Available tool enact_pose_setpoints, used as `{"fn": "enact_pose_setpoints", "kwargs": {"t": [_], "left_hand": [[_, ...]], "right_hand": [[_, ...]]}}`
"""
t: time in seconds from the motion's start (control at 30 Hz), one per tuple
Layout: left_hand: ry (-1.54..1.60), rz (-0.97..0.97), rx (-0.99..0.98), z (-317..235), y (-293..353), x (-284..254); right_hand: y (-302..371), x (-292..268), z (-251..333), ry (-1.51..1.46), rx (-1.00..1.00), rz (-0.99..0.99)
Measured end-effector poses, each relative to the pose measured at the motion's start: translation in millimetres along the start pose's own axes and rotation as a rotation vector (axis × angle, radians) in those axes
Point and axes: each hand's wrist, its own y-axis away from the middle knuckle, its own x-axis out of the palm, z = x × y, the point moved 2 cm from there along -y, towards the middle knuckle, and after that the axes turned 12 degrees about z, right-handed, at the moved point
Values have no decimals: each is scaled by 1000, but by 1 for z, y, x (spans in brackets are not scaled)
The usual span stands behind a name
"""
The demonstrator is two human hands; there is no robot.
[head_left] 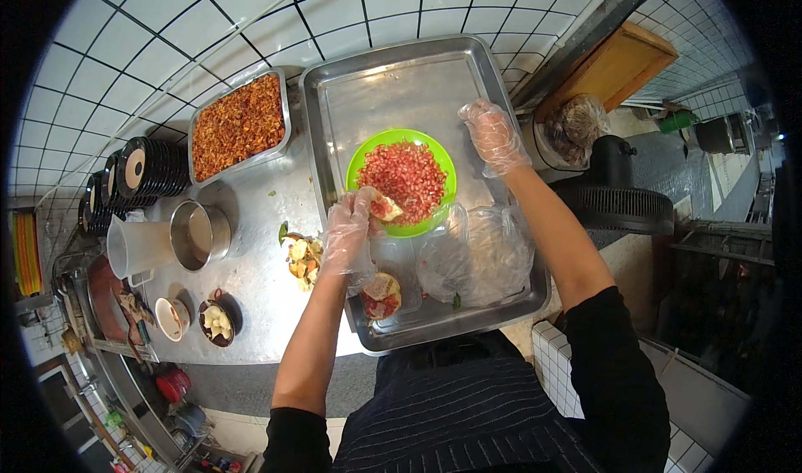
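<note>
My left hand (pixel 349 226), in a clear plastic glove, pinches a pomegranate piece (pixel 388 209) over the near left rim of a bright green bowl (pixel 452 165). Loose red pomegranate seeds (pixel 405 176) fill much of that bowl, which sits in a large metal tray (pixel 393 63). My right hand (pixel 494 136), gloved too, hovers at the tray's right side, apart from the bowl. Its fingers are curled, and whatever they may hold is hidden. Another pomegranate piece (pixel 382 297) lies below my left wrist by a clear plastic container (pixel 407 277).
Clear plastic bags (pixel 480 251) lie in the tray's near right part. Peel scraps (pixel 302 260) are on the metal table left of it. Farther left stand a tray of reddish-brown crumbly food (pixel 238 126), a metal pot (pixel 200 235) and a plastic jug (pixel 138 247). A black fan (pixel 614 193) stands right.
</note>
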Motion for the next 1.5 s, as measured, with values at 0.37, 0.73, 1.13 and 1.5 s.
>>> {"fn": "enact_pose_setpoints", "kwargs": {"t": [0.37,0.73,1.13,1.5], "left_hand": [[105,-36,62,9,7,-4],[211,-61,49,1,10,0],[268,-11,86,6,17,5],[271,-4,36,5,28,7]], "right_hand": [[-8,8,3,621,-170,259],[32,-8,91,-175,-247,86],[-5,-27,20,78,71,91],[-59,-19,-20,920,-317,213]]}}
